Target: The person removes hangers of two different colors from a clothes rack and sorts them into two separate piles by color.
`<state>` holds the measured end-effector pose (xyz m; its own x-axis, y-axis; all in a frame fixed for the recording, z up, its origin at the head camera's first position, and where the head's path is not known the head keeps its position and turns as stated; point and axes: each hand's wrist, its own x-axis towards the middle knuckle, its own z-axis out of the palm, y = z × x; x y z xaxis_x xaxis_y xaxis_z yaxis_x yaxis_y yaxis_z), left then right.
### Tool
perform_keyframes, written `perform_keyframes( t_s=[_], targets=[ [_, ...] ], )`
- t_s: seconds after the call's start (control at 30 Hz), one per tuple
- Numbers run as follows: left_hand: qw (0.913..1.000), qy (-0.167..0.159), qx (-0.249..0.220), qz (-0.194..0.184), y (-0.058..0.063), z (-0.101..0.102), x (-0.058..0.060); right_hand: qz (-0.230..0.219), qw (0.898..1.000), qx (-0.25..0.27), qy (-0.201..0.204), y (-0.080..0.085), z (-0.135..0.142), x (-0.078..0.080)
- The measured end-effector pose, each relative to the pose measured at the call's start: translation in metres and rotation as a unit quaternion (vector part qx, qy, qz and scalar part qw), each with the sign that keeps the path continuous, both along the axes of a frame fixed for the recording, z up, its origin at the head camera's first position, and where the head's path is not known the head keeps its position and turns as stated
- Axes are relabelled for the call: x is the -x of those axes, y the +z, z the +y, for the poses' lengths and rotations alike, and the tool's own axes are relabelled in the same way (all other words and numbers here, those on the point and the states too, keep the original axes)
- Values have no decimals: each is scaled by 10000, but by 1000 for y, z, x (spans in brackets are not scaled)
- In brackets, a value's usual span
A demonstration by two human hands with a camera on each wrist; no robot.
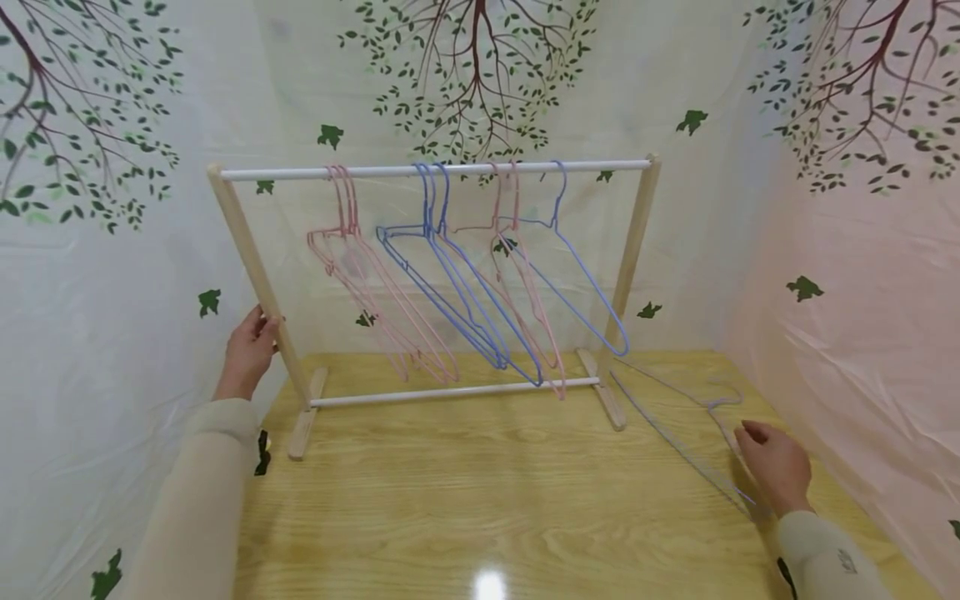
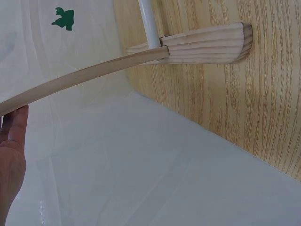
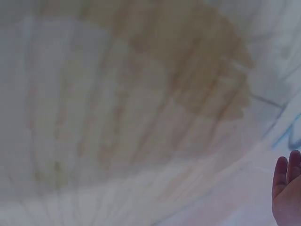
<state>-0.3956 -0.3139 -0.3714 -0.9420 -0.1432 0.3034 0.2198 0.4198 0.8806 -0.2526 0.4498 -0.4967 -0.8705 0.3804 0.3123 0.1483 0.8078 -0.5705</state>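
On the table stands a garment rack with a white top rail [image 1: 288,174] and wooden posts. My left hand [image 1: 251,350] grips its left post [image 1: 258,279]; in the left wrist view the fingers [image 2: 19,125] meet the post's edge. Pink hangers [image 1: 352,225], blue hangers [image 1: 431,208], more pink hangers [image 1: 516,200] and one blue hanger [image 1: 600,292] hang along the rail. At the right, pale purplish hanger wire [image 1: 660,429] lies on the table. My right hand [image 1: 776,467] is over its side, fingers loosely bent; contact is unclear. The right wrist view is blurred, with straighter fingers [image 3: 280,174].
A white lower bar [image 1: 457,392] joins the rack's wooden feet [image 1: 302,433]. The wood-grain table [image 1: 465,483] reaches toward me. Printed sheeting [image 1: 862,333] with branches and leaves encloses the back and sides. A small black item [image 1: 262,454] shows beside my left sleeve.
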Motion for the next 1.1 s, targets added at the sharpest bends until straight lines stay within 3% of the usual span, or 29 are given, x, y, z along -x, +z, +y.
perform_keyframes(
  t_s=[0.3, 0.53, 0.7, 0.9, 1.1],
  targets=[
    [9999, 59, -60, -95, 0, 1, -2, 202, 9996, 172, 21, 9, -3, 7],
    [10000, 70, -24, 12, -1, 0, -2, 609, 9975, 290, -217, 24, -16, 19],
    [10000, 78, -8, 36, -1, 1, -2, 1105, 9932, 310, -192, 47, -36, 30],
    [10000, 93, -26, 17, -1, 2, -3, 1716, 9828, 683, -28, 88, -70, 46],
    [10000, 8, 5, 47, 0, 2, -2, 1886, 9767, 958, 364, 135, -107, 52]
  ],
)
